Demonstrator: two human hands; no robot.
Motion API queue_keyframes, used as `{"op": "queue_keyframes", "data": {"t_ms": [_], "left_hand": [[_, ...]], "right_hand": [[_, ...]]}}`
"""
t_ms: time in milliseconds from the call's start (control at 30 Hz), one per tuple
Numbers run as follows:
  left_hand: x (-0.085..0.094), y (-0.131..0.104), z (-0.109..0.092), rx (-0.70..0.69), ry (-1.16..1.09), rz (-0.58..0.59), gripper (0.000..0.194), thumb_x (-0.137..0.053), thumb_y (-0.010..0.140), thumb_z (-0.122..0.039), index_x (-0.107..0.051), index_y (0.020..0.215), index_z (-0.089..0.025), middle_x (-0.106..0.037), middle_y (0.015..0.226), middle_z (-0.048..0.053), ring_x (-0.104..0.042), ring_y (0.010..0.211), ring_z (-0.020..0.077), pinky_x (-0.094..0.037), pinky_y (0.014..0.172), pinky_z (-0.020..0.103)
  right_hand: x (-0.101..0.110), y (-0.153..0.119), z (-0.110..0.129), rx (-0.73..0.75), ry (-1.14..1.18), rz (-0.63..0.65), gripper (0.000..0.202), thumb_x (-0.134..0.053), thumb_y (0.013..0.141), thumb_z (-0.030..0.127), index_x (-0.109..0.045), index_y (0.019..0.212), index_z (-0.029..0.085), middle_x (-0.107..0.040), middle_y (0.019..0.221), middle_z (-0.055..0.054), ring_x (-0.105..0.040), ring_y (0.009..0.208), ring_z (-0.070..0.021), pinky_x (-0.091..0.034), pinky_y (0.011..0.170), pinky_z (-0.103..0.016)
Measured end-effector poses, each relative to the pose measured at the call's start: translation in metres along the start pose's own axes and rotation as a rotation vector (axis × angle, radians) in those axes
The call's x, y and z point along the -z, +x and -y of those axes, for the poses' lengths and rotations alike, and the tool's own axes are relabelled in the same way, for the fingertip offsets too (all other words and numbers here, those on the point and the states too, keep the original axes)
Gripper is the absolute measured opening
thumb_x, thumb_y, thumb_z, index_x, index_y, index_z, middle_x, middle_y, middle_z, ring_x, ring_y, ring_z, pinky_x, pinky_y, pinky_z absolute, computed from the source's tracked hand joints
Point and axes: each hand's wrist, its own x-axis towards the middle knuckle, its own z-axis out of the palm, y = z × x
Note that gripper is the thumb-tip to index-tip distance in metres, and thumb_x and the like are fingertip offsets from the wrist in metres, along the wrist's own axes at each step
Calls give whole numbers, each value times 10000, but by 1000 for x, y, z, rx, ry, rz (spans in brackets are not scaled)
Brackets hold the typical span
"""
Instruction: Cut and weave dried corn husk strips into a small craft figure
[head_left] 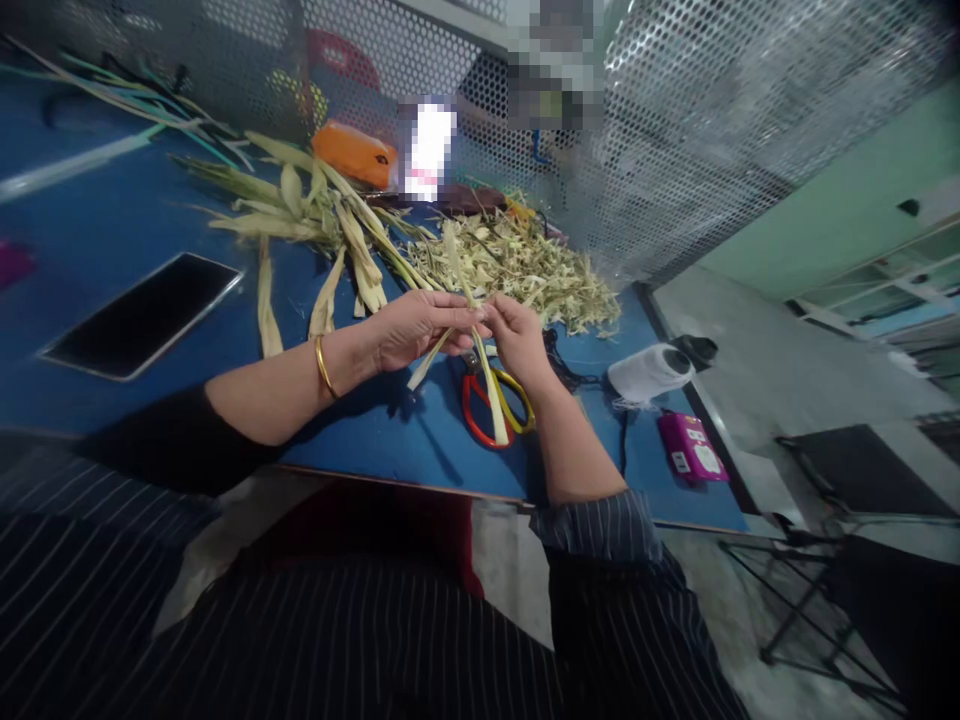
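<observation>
Both of my hands meet over the blue table, fingers pinched on pale corn husk strips (pixel 489 395). My left hand (pixel 420 328), with a gold bangle at the wrist, grips the strips from the left. Fingertips of my right hand (pixel 517 335) close on them at the crossing point. One strip end hangs down, another points lower left, and one sticks up. Below the hands lie scissors (pixel 474 412) with one red and one yellow handle loop, their blades mostly hidden. Behind the hands spreads a heap of husk scraps (pixel 525 265); longer dried husks (pixel 300 215) lie to the left.
A dark flat tablet or phone (pixel 142 315) lies at left on the blue table (pixel 360 425). At right are a white thread spool (pixel 649 373) and a purple packet (pixel 691 447). An orange pouch (pixel 354 155) stands against the perforated metal screen (pixel 637 130) at the back.
</observation>
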Motion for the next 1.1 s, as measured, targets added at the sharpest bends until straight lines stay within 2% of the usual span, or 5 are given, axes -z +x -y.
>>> {"op": "queue_keyframes", "data": {"t_ms": [200,367,467,833,1100], "left_hand": [[-5,2,-1,11,-78,-212,62,-710,823,-142,-685,799,-91,-723,834,79,-643,611,72,-503,557,163],[-7,4,2,-55,-184,-228,96,-695,828,-155,-676,766,-84,-694,730,53,-634,617,82,-487,586,173],[-8,1,-2,-13,-233,-212,231,-658,867,-276,-666,732,-88,-676,668,58,-601,562,88,-445,522,180],[-8,1,-4,-43,-175,-292,206,-557,912,-208,-684,798,-93,-692,707,66,-666,673,108,-502,647,184],[-8,-1,-5,-69,-142,-299,166,-567,881,-162,-693,799,-91,-707,720,66,-679,657,111,-520,636,188]], "right_hand": [[16,-10,25,263,-426,-370,218,-475,960,359,-654,986,238,-628,996,-68,-575,1006,-233,-406,909,-420],[4,-25,52,626,-816,9,231,-468,956,229,-632,1117,243,-663,955,-47,-559,902,-197,-355,915,-408],[-11,-26,54,693,-986,127,286,-408,971,166,-584,1195,192,-661,976,-75,-540,961,-207,-343,930,-402],[-14,-29,52,780,-899,1,207,-412,961,137,-591,877,195,-625,799,-21,-523,822,-162,-356,933,-343],[-16,-33,55,834,-762,86,215,-403,962,174,-568,828,206,-565,732,-16,-465,743,-175,-376,944,-366]]}}
